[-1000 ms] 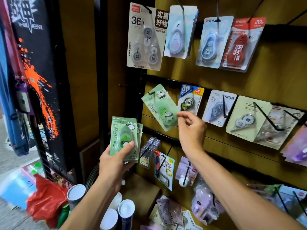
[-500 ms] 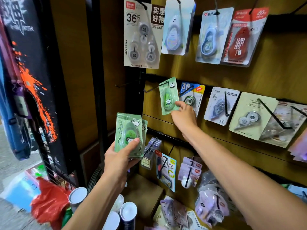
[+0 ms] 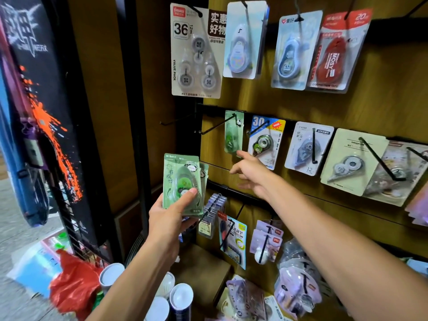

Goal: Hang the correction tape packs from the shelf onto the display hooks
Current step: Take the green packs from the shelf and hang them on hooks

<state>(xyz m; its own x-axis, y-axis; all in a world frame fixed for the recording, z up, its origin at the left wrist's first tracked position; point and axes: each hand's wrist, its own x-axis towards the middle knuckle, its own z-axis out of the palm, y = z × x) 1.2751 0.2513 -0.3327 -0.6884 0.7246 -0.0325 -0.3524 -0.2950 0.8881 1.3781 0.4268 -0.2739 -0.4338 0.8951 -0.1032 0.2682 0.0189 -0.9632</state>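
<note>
A green correction tape pack hangs on a black display hook in the middle row of the wooden board. My right hand is just below it, fingers relaxed, its index fingertip near the pack's lower corner and holding nothing. My left hand grips a small stack of green correction tape packs lower left of the hook, thumb across the front pack. A second bare hook juts out to the left.
Other correction tape packs hang in rows above and to the right. More hanging goods fill the lower hooks. White-capped tubes and a red bag stand below. A dark metal rack with a black poster is at left.
My right hand slid the green pack back along the hook, let go of it and dropped slightly below it. The stack in my left hand stayed about where it was.
</note>
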